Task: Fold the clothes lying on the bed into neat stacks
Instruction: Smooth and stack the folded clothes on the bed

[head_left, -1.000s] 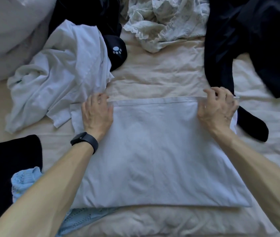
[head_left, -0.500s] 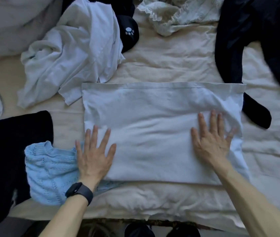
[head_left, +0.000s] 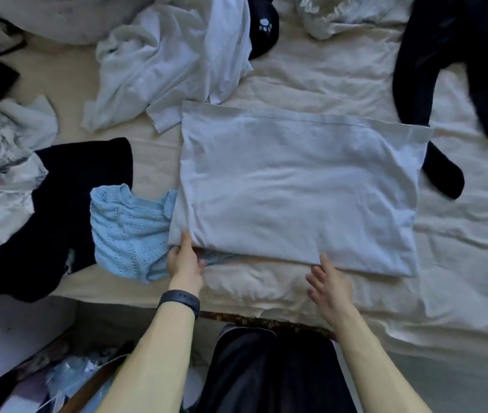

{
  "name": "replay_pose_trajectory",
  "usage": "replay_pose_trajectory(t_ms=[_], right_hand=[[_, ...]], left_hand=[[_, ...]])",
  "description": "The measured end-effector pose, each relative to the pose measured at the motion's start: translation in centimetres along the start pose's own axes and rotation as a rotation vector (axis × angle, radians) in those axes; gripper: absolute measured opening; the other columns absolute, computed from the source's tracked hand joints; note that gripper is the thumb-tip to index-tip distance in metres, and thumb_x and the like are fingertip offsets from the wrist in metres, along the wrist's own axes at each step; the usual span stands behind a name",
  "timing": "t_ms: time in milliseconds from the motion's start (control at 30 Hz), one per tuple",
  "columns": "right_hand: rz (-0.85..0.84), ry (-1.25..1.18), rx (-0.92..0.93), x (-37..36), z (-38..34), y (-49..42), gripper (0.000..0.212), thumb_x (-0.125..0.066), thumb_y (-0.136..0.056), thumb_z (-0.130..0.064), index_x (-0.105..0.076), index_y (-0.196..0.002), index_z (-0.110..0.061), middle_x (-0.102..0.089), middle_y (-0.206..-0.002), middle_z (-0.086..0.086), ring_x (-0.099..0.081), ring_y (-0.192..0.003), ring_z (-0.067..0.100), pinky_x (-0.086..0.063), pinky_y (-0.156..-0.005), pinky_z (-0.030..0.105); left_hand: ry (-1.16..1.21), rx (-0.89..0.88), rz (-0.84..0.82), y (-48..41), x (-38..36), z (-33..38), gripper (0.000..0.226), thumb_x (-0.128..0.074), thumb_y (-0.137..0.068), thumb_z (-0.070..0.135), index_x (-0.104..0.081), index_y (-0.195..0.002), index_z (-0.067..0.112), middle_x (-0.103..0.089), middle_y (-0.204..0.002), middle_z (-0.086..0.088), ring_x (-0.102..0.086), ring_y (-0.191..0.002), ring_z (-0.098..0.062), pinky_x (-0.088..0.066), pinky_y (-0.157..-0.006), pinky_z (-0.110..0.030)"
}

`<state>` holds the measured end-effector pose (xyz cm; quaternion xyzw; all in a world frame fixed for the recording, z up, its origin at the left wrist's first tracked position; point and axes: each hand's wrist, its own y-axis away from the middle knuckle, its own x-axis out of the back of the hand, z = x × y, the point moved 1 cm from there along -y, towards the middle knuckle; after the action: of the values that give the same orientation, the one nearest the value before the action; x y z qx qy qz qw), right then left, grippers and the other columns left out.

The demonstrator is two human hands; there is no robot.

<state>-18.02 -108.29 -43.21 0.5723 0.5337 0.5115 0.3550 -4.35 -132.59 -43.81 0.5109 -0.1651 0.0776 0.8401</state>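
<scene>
Now, left hand [head_left: 184,263] fingers pinched on white garment [head_left: 296,186] corner, right hand [head_left: 329,281] fingers spread at its edge

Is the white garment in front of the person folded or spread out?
Folded. The white garment lies as a flat rectangle, and doubled layers show at its near left corner, which the left hand pinches.

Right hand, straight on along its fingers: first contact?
The near edge of the folded white garment; the right hand looks almost at it, though whether they touch is unclear.
</scene>
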Motion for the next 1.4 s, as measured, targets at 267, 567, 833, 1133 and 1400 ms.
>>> replay_pose_trajectory(t_ms=[267,567,833,1133,1400], right_hand=[[0.330,-0.409,0.083,-0.4,-0.1,-3.4,0.011,-0.048,-0.106,-0.027,-0.045,-0.114,-0.020,-0.051,-0.074,0.005,-0.054,-0.045,0.006,-0.036,-0.034,0.014],[0.157,0.631,0.290,2.1,-1.3,-1.1,0.042,-0.049,-0.099,-0.047,-0.059,-0.075,-0.013,-0.068,-0.073,0.004,-0.061,-0.065,0.026,-0.050,-0.061,0.035],[0.269,1.382,1.267,-1.9,-5.4,-7.4,0.059,-0.045,-0.095,-0.053,-0.047,-0.149,-0.030,-0.038,-0.160,0.008,-0.032,-0.148,0.030,-0.023,-0.117,0.050],[0.393,1.624,1.111,9.6,-14.7,-14.4,0.067,-0.015,-0.100,-0.063,0.007,-0.158,-0.039,0.013,-0.169,-0.005,0.015,-0.155,0.015,0.014,-0.121,0.053],[0.390,1.470,0.898,21.0,-13.1,-15.6,0.068,-0.014,-0.096,-0.060,-0.001,-0.160,-0.042,0.011,-0.169,-0.001,0.013,-0.155,0.017,0.006,-0.122,0.059]], left_hand=[[0.079,-0.159,0.117,-1.5,2.0,1.5,0.029,-0.068,-0.095,0.029,-0.059,-0.116,0.012,-0.065,-0.104,-0.007,-0.060,-0.076,-0.015,-0.050,-0.053,-0.023],[-0.832,-1.039,0.241,2.1,-1.6,-0.5,0.063,-0.062,-0.086,0.040,-0.036,-0.140,0.021,-0.040,-0.147,-0.015,-0.040,-0.133,-0.037,-0.031,-0.106,-0.054],[-1.747,-1.523,-0.299,-0.3,-9.4,-5.1,0.077,-0.028,-0.092,0.068,-0.007,-0.159,0.036,0.007,-0.168,0.003,0.004,-0.154,-0.024,0.003,-0.117,-0.064],[-1.731,-1.263,-0.103,2.0,-11.3,-7.9,0.081,-0.031,-0.088,0.055,0.006,-0.158,0.038,0.021,-0.165,0.007,0.022,-0.151,-0.026,0.008,-0.112,-0.070],[-1.748,-1.572,-0.657,13.7,-18.1,-20.0,0.074,-0.035,-0.093,0.063,-0.008,-0.158,0.039,0.008,-0.167,0.002,0.007,-0.153,-0.021,0.001,-0.119,-0.059]])
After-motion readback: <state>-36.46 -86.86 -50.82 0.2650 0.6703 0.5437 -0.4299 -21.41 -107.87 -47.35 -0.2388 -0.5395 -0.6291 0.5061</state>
